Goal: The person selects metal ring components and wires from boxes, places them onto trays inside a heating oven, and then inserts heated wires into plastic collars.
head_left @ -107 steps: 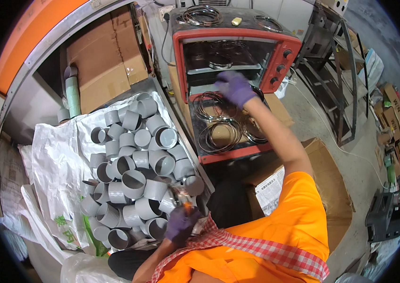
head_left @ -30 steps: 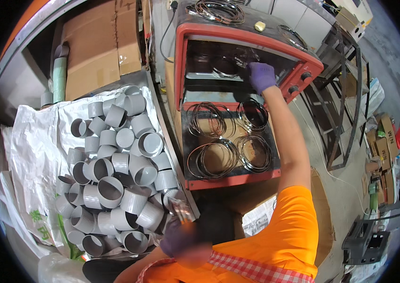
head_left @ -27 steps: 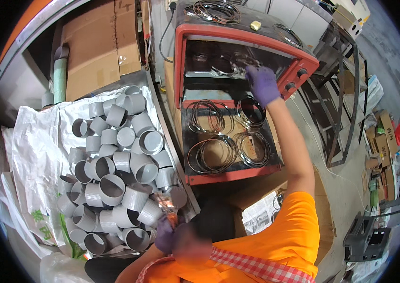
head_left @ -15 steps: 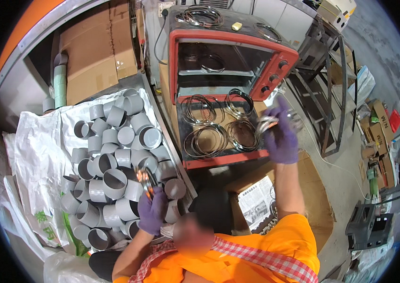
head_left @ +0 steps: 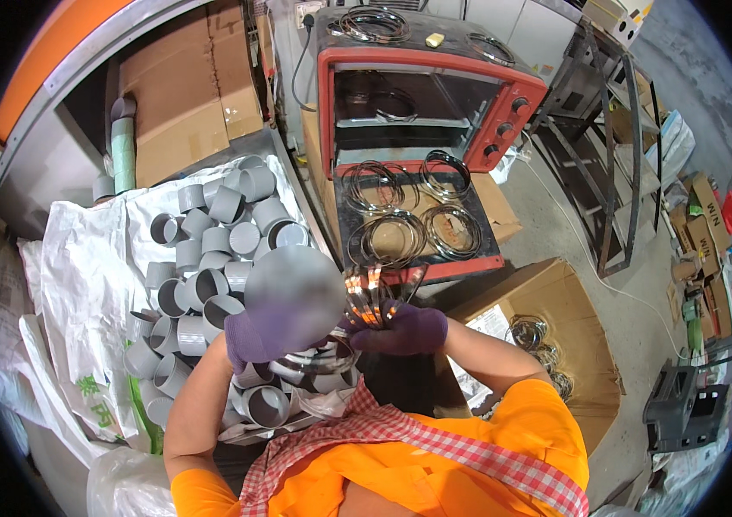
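Observation:
Both my hands wear purple gloves and have come close together in front of my chest. My right hand (head_left: 407,331) is closed around a bundle of shiny metal rings (head_left: 369,297) that stands up from its fingers. My left hand (head_left: 256,338) is partly hidden by a blurred patch. More thin metal rings (head_left: 319,360) reach from its right side toward the right hand, and it appears closed on them. Several stacks of similar rings (head_left: 387,239) lie on the lowered door of a red oven (head_left: 325,112), beyond my hands.
Many short grey pipe pieces (head_left: 202,284) lie on a white sheet (head_left: 81,284) at the left. A cardboard box (head_left: 590,362) with rings and printed paper inside stands at the right. More rings (head_left: 375,24) rest on the oven top. A dark metal frame (head_left: 625,172) stands farther right.
My right hand has moved from beside the oven door down and left with its rings. My left hand has shifted slightly, and the two hands now meet. The view has shifted a little.

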The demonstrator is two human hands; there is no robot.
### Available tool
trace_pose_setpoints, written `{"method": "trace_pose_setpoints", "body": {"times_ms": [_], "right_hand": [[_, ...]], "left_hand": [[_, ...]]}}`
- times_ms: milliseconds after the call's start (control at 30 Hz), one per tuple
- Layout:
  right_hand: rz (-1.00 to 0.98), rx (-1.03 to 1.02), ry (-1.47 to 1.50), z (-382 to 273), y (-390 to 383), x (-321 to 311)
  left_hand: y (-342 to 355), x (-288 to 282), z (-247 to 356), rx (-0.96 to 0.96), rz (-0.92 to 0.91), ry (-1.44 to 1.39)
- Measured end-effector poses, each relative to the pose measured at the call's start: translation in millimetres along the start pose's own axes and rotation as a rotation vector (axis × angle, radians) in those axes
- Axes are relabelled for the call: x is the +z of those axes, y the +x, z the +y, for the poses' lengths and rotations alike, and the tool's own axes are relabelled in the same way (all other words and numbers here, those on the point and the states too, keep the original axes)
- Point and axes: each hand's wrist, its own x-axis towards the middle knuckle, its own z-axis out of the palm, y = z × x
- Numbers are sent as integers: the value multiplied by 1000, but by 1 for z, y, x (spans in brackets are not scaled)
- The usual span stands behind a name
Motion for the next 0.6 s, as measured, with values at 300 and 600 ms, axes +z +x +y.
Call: {"method": "trace_pose_setpoints", "body": {"times_ms": [300,600], "right_hand": [[46,521,469,-37,-11,-7],[24,432,219,-28,-8,-11]], "left_hand": [[40,20,-7,435,417,785],[48,9,-5,558,348,921]]}}
